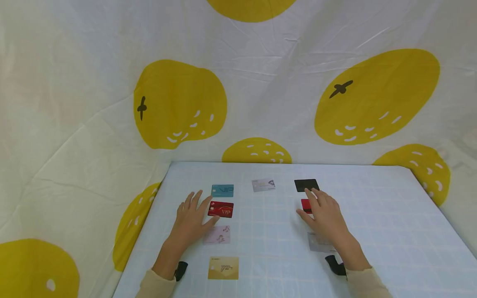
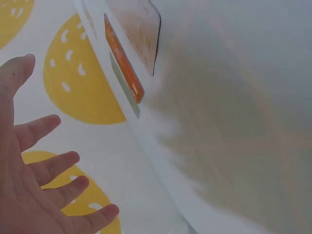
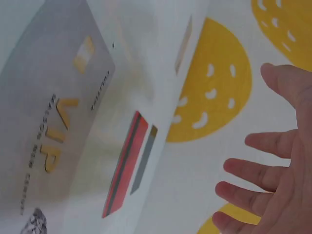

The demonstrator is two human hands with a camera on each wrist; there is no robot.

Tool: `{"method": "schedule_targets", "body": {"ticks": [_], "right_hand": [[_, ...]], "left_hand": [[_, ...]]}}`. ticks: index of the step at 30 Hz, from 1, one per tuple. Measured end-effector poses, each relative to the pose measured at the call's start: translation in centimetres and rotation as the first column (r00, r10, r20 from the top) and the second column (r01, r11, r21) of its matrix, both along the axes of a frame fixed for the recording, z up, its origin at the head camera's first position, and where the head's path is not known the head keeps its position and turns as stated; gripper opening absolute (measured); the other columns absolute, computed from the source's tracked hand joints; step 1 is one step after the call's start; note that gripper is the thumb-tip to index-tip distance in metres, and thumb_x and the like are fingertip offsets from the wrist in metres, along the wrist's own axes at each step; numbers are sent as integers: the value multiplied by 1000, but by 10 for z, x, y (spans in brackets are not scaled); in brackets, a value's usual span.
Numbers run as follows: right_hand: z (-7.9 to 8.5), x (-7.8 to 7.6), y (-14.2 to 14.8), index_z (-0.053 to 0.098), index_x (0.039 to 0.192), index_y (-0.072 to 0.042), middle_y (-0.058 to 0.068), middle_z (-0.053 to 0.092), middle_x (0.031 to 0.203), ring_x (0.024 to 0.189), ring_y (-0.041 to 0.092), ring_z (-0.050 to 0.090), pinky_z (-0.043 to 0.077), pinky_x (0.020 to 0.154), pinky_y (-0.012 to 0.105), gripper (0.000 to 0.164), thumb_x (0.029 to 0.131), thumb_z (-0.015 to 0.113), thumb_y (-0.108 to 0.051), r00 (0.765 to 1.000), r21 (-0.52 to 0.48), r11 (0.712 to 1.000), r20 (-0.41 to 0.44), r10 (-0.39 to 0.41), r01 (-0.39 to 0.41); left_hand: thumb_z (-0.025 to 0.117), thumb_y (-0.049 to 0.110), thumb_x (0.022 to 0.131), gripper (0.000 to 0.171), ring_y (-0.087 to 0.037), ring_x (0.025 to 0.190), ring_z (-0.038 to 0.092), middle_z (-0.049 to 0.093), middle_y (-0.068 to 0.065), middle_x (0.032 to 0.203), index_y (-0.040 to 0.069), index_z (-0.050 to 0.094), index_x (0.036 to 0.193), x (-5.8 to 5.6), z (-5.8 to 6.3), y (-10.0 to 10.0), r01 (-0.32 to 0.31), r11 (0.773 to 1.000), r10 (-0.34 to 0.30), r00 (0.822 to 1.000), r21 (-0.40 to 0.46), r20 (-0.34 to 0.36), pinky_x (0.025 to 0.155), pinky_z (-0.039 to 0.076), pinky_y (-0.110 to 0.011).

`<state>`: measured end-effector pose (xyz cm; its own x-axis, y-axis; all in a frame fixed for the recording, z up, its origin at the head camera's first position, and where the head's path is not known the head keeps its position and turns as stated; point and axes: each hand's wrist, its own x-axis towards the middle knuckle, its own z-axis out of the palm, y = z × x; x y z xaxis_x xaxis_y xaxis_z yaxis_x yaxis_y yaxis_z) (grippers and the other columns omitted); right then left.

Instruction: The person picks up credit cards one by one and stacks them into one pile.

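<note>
My left hand [image 1: 191,221] hovers with spread fingers beside a red VIP card [image 1: 221,209], its thumb overlapping the card's lower edge in the head view. A blue VIP card [image 1: 222,191] lies beyond, and a pink card [image 1: 217,235] is nearer, partly behind the thumb. The right hand [image 1: 328,216], fingers also spread, covers much of a red card with a dark stripe [image 1: 306,205]. Its fingertips overlap the near edge of a black card [image 1: 306,185]. Under the right wrist lies a grey VIP card [image 3: 63,112]. Both hands hold nothing.
A gold card [image 1: 223,268] lies near the front, right of the left wrist. A pale card [image 1: 263,185] sits at the back middle. The white table [image 1: 268,240] ends at a hanging cloth [image 1: 268,82] printed with yellow fruit. Black straps [image 1: 335,265] show at both wrists.
</note>
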<state>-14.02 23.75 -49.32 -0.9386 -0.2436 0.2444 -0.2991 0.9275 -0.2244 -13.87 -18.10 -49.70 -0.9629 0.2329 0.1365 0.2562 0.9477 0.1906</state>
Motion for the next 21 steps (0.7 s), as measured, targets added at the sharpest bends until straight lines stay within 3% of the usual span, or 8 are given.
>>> {"method": "schedule_targets", "body": {"ticks": [8, 13, 18, 21], "right_hand": [[-6, 11, -23, 46, 144, 2, 24, 52, 134, 124, 41, 47, 39, 101, 60, 76, 87, 76, -39, 993, -23, 995, -79, 93, -95], [-9, 16, -38, 46, 145, -2, 21, 53, 134, 125, 39, 48, 40, 102, 60, 77, 87, 76, -41, 992, -21, 994, -62, 109, -110], [-13, 21, -54, 47, 145, -4, 18, 55, 133, 123, 37, 50, 42, 100, 59, 76, 86, 77, -41, 991, -59, 990, -42, 124, -126], [-15, 24, -63, 49, 144, -5, 16, 57, 130, 119, 35, 52, 45, 97, 55, 74, 87, 77, -41, 990, -78, 987, -35, 136, -138]], "left_hand": [[68, 57, 88, 77, -41, 143, 25, 34, -15, 157, 17, 47, 150, 22, 0, -2, 16, 1000, -15, 999, 4, -34, 106, 31, -66], [69, 57, 87, 78, -39, 144, 26, 34, -15, 157, 16, 48, 149, 33, -3, -3, 21, 999, -19, 1000, 46, -23, 107, 31, -65], [70, 56, 88, 76, -36, 144, 27, 33, -12, 157, 18, 48, 149, 42, -7, -3, 4, 995, -8, 999, 102, 37, 107, 32, -64], [70, 54, 88, 73, -32, 142, 31, 38, -8, 154, 21, 49, 149, 45, -8, -2, -18, 991, 3, 994, 130, 111, 106, 36, -60]]}}
